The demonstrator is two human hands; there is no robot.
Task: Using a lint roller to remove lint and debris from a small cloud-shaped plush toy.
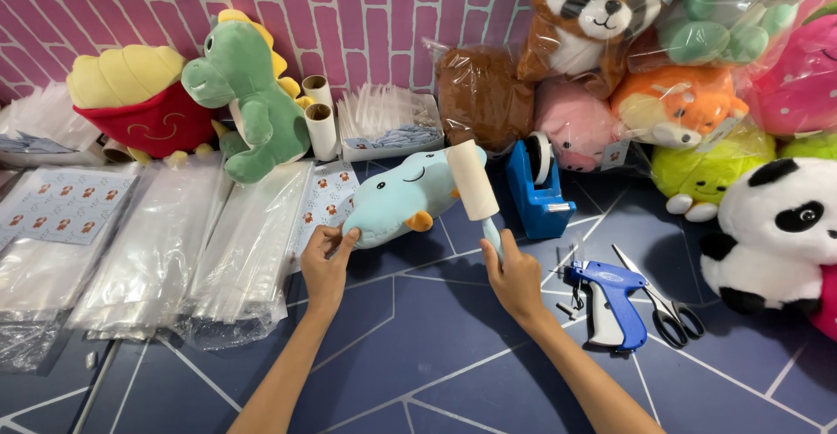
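Left hand [325, 260] pinches only the light-blue plush toy's [403, 197] edge while right hand [514, 277] grips the white lint roller [472, 181] against it; the sticky sheet could drag the plush loose.

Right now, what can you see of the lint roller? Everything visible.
The lint roller has a cream-white paper cylinder head on a thin pale-blue handle, plastic by the look. It stands tilted, head up and leaning left, handle down. The right hand grips the handle's lower end. The roll's side presses against the light-blue plush toy, which the left hand holds at its lower edge. A blue tape dispenser sits just right of it, apart.
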